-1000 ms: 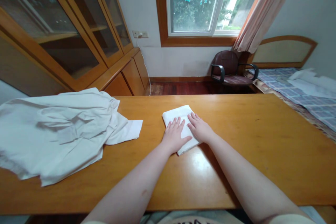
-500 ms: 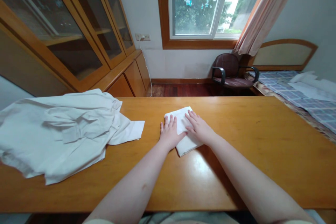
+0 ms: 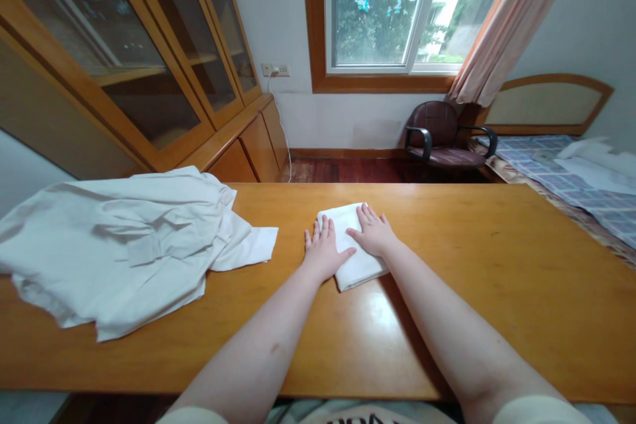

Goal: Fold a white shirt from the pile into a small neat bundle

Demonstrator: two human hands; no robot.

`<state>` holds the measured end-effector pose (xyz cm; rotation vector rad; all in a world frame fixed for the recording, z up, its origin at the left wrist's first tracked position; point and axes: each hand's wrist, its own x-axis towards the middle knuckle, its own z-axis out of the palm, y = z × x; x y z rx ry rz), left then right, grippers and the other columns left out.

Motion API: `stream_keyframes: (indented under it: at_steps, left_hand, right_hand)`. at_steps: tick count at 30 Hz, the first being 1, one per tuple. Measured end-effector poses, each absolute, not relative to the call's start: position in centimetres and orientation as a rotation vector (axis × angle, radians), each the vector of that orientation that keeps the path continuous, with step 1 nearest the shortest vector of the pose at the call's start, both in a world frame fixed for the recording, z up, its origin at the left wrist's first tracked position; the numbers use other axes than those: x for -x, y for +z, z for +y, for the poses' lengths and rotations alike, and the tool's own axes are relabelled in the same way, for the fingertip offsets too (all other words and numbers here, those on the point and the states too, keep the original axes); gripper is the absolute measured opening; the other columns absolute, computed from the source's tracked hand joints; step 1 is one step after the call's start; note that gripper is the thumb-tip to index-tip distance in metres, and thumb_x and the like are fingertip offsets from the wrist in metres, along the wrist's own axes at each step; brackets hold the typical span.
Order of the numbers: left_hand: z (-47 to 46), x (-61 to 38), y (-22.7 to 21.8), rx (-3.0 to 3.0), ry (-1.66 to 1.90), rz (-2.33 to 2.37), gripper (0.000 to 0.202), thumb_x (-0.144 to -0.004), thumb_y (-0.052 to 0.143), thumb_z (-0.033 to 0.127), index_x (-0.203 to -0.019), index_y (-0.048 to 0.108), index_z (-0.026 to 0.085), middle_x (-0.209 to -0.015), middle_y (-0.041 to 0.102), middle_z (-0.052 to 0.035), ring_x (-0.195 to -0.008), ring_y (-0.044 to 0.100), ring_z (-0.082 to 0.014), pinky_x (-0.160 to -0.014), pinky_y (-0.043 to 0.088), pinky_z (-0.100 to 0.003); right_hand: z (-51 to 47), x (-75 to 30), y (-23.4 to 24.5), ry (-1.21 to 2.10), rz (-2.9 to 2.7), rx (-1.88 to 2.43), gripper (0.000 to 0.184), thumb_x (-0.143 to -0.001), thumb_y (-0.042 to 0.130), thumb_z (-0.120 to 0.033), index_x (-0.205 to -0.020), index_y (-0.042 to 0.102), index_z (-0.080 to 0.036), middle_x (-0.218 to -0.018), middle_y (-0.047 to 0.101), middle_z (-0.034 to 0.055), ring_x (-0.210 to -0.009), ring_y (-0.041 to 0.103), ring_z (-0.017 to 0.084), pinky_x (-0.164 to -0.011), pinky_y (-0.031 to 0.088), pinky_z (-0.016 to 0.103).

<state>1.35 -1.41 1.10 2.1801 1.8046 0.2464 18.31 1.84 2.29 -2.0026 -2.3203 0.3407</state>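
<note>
A folded white cloth (image 3: 355, 266) lies in a small rectangle on the wooden table (image 3: 497, 278), slightly turned. My left hand (image 3: 322, 253) rests on its left edge with the fingers spread and the thumb reaching across the top. On the cloth's right side my right hand (image 3: 375, 233) lies flat, fingers apart and pointing away from me. Both palms hide parts of the cloth. To the left, a crumpled white garment (image 3: 163, 238), which looks like a shirt, is spread out with one sleeve pointing toward the folded cloth. Neither hand touches it.
Beyond the table's far edge stand a glass-fronted wooden cabinet (image 3: 238, 112) on the left and a brown armchair (image 3: 442, 136) below the window (image 3: 382, 13). A bed (image 3: 571, 159) with checked bedding is at the right.
My right hand has shifted slightly toward the cloth's right edge, still flat. The left hand stays on the left edge. The whole view has moved slightly.
</note>
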Motion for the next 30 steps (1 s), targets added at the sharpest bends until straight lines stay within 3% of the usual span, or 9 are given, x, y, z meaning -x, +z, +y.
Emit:
stream_keyframes:
  at_steps: [5,8,11,14,16,21,30]
  left_hand:
    - [-1.1,-0.6,1.1,-2.098,0.533,1.740,0.070,-0.083,0.043,0.055,-0.141,0.033,0.016,-0.152,0.020,-0.0133,-0.140,0.016,-0.0314,-0.111,0.010,-0.052]
    - [-0.2,0.5,0.9,-1.863,0.929,1.627,0.048,-0.088,0.039,0.042,-0.128,0.049,0.017,-0.140,0.045,-0.0118,-0.130,0.039,-0.0223,-0.109,0.027,-0.040]
    - [0.8,1.4,0.6,-1.515,1.244,1.542,0.039,-0.089,0.038,0.041,-0.112,0.057,0.017,-0.118,0.062,-0.0092,-0.112,0.055,-0.0178,-0.098,0.041,-0.033]
    - [1.4,1.9,0.4,-1.313,1.370,1.493,0.034,-0.087,0.038,0.039,-0.101,0.059,0.016,-0.106,0.066,-0.0072,-0.102,0.059,-0.0167,-0.092,0.045,-0.031]
    - [1.5,2.0,0.3,-1.292,1.372,1.470,0.030,-0.085,0.042,0.038,-0.096,0.060,0.017,-0.101,0.066,-0.0061,-0.098,0.060,-0.0167,-0.090,0.045,-0.030]
    - [1.5,2.2,0.1,-1.310,1.316,1.459,0.023,-0.079,0.050,0.035,-0.087,0.063,0.018,-0.093,0.068,-0.0041,-0.092,0.060,-0.0180,-0.088,0.043,-0.032]
    - [1.5,2.3,0.1,-1.314,1.272,1.481,0.020,-0.076,0.052,0.031,-0.086,0.065,0.019,-0.093,0.068,-0.0044,-0.092,0.061,-0.0187,-0.085,0.044,-0.032]
  right_hand:
    - [1.7,-18.3,1.9,0.288,-2.190,2.110,0.089,-0.085,0.025,-0.068,-0.148,0.012,-0.007,-0.149,0.018,0.0253,-0.138,0.018,0.032,-0.107,0.011,0.055]
    - [1.1,-18.1,2.6,0.101,-2.184,2.075,0.084,-0.085,0.030,-0.065,-0.145,0.023,-0.007,-0.149,0.022,0.0236,-0.139,0.012,0.035,-0.107,0.004,0.058]
    - [-0.2,-17.3,3.9,-0.099,-2.219,1.923,0.066,-0.088,0.038,-0.053,-0.138,0.039,-0.010,-0.150,0.024,0.0183,-0.139,0.012,0.034,-0.109,0.002,0.054]
    - [-1.8,-15.4,4.9,-0.030,-2.267,1.819,0.053,-0.090,0.036,-0.044,-0.132,0.046,-0.014,-0.147,0.032,0.0151,-0.131,0.032,0.028,-0.109,0.016,0.045]
    - [-2.8,-13.8,5.0,0.108,-2.265,1.872,0.061,-0.088,0.037,-0.052,-0.135,0.043,-0.015,-0.145,0.034,0.0178,-0.126,0.038,0.031,-0.105,0.023,0.047]
    - [-4.1,-12.2,3.9,0.253,-2.283,2.032,0.086,-0.079,0.039,-0.068,-0.145,0.026,-0.014,-0.149,0.021,0.0245,-0.136,0.017,0.039,-0.103,0.009,0.059]
    - [-2.1,-23.5,2.9,0.141,-2.129,2.304,0.081,-0.083,0.031,-0.066,-0.146,0.022,-0.016,-0.151,0.016,0.0212,-0.137,0.016,0.036,-0.104,0.011,0.057]
